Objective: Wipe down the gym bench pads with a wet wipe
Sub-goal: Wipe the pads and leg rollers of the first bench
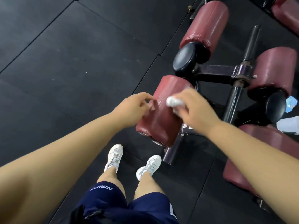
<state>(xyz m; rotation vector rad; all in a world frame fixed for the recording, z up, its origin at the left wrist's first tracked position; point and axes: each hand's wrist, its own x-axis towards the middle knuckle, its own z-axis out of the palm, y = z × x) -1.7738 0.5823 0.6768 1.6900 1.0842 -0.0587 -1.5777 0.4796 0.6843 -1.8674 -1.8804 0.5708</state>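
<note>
right hand (195,109) grip closed round a bunched white wet wipe (173,101), pressed on top of the nearest roller pad (161,120), maroon vinyl, centre of frame. At that pad's left edge the left hand (134,107) has its fingers loosely curled with tips touching the vinyl; can't tell if its grip holds or only steadies. Step in hand reads as wiping this roller; the wipe is blurred. The upper roller pad (205,23), right roller pad (275,68) and flat seat pad (258,143) at lower right may yet need wiping. Next move likely calls for sweeping the wipe along and round the roller's curve with even pressure, bracing it against spinning, then shifting to another pad
</note>
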